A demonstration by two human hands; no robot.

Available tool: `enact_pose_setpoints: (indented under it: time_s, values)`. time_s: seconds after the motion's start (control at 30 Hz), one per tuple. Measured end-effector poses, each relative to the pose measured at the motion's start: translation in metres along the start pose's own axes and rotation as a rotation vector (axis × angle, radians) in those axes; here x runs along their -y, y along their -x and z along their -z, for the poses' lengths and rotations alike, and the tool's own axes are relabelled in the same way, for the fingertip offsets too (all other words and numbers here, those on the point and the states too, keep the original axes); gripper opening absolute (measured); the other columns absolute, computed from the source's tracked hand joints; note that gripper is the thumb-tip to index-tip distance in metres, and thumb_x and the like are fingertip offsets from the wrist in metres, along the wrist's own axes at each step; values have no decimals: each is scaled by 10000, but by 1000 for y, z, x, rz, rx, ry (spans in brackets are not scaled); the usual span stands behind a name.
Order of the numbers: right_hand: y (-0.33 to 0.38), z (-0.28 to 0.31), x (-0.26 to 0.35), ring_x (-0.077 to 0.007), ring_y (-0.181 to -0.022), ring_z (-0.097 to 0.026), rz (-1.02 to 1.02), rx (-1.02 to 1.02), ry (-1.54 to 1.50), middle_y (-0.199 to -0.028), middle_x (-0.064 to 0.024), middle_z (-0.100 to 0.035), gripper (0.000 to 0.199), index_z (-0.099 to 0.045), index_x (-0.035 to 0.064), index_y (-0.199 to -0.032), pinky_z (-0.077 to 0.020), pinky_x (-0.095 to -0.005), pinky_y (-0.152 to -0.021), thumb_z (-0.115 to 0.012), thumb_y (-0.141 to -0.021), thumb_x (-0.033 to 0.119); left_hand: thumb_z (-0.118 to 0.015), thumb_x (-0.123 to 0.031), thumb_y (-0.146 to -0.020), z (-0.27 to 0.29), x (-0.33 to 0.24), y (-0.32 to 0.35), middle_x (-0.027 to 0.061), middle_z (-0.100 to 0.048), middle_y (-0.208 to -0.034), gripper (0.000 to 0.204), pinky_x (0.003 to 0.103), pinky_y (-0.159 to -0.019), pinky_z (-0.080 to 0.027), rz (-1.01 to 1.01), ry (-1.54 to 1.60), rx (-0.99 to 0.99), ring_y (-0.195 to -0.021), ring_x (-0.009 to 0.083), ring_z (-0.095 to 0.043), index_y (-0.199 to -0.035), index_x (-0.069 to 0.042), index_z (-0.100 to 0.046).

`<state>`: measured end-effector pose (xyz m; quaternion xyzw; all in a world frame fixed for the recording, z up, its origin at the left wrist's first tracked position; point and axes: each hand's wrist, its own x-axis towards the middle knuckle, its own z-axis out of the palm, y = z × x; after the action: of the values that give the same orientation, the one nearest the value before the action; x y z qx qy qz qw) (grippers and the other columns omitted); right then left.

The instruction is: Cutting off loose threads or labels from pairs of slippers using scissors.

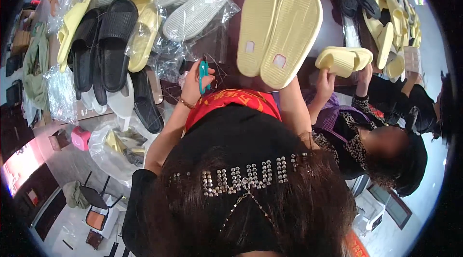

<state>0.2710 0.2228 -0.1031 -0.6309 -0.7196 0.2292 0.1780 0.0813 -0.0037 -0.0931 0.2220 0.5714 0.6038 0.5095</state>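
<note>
My left hand [192, 82] is closed around teal thread snips [203, 76], their dark tips pointing away from me. A pair of pale yellow slippers [275, 30] is held up side by side, soles facing me, each with a small whitish label near the heel. My right hand [291, 89] reaches behind the heel of the right slipper and supports the pair; its fingers are hidden by the sole. Left of the pair, two light grey slippers [195, 13] lie on clear plastic bags.
Black slippers [115, 47] and yellow slippers [144, 37] crowd the table's left side among clear wrapping [169, 54]. At right a co-worker's hands [325, 83] hold yellow slippers [343, 60]. More slippers [395, 16] pile up beyond. A plastic bag [113, 148] and a chair [99, 199] stand lower left.
</note>
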Motion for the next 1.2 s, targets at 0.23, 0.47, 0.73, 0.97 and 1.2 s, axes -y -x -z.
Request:
enact_pose_setpoints:
  time_s: [0.23, 0.47, 0.73, 0.97, 1.2]
  values:
    - [44, 21, 19, -294, -903, -508, -15, 72, -356, -979, -165, -539, 398, -512, -8, -1036, -385, -393, -810, -534, -744, 261, -596, -103, -735, -18, -17, -4, 119, -569, -925, 569, 268, -668, -462, -55, 4, -29, -773, 171, -577, -1244, -36, -351]
    - [49, 38, 23, -285, -859, -534, -52, 118, -716, -973, -167, -542, 343, -511, -17, -1030, -424, -371, -765, -508, -770, 207, -598, -81, -727, -21, -26, 3, 103, -559, -908, 588, 258, -668, -466, 13, -70, -17, -771, 146, -565, -1243, -10, -325]
    - [16, 30, 56, -275, -807, -564, -36, 166, -1146, -966, -169, -547, 284, -510, -28, -1023, -468, -347, -713, -478, -800, 144, -585, -67, -723, -13, -19, 2, 106, -560, -898, 568, 262, -658, -463, -36, -87, -65, -752, 158, -569, -1233, -5, -342]
    - [15, -59, -17, -342, -951, -493, 28, 22, -235, -1016, -173, -529, 365, -519, -22, -1013, -363, -401, -876, -559, -727, 200, -579, -58, -728, -14, -30, 4, 115, -561, -893, 560, 264, -664, -463, -14, -67, -56, -748, 165, -569, -1234, -7, -343]
    - [43, -29, -40, -301, -980, -498, 333, 74, 63, -1052, -138, -529, 378, -544, 47, -1015, -394, -377, -845, -613, -690, 227, -593, -66, -729, -7, -25, -2, 111, -562, -894, 584, 263, -665, -463, 14, -101, 7, -752, 163, -568, -1243, -1, -322]
